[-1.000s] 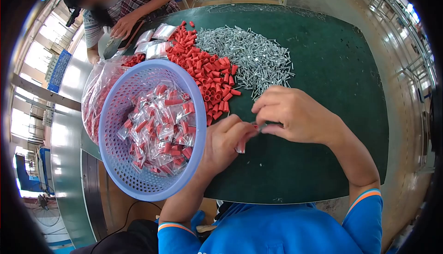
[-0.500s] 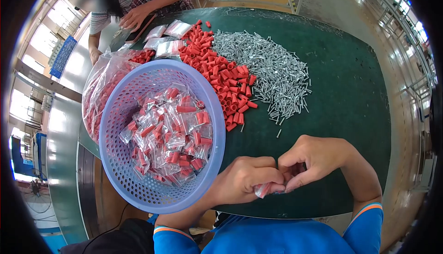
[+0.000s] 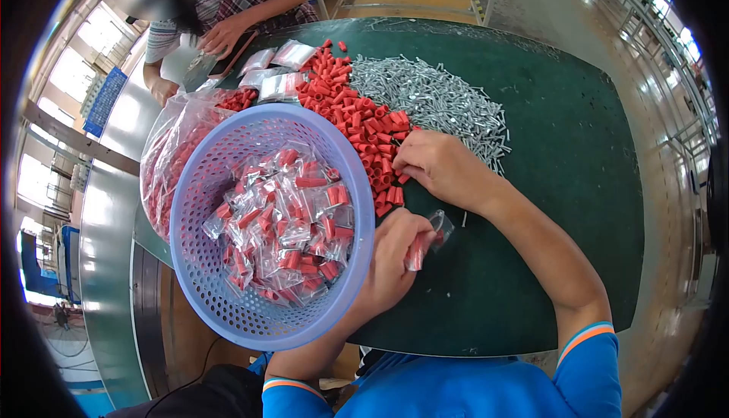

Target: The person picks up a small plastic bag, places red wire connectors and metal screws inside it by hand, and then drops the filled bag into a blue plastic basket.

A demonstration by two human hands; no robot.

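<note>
At the green table's [image 3: 554,213] near edge, the left hand [image 3: 391,258] pinches a small clear bag [image 3: 436,230], long axis tilted; just beyond it the right hand [image 3: 448,169] bunches its fingertips on the red connector pile's [image 3: 353,114] near fringe, grip unclear

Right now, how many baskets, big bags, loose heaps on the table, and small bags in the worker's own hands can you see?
Purple basket: 1
Big clear bag: 1
Loose heaps: 2, red caps and silver screws
Small bag in the left hand: 1
Total: 5
</note>
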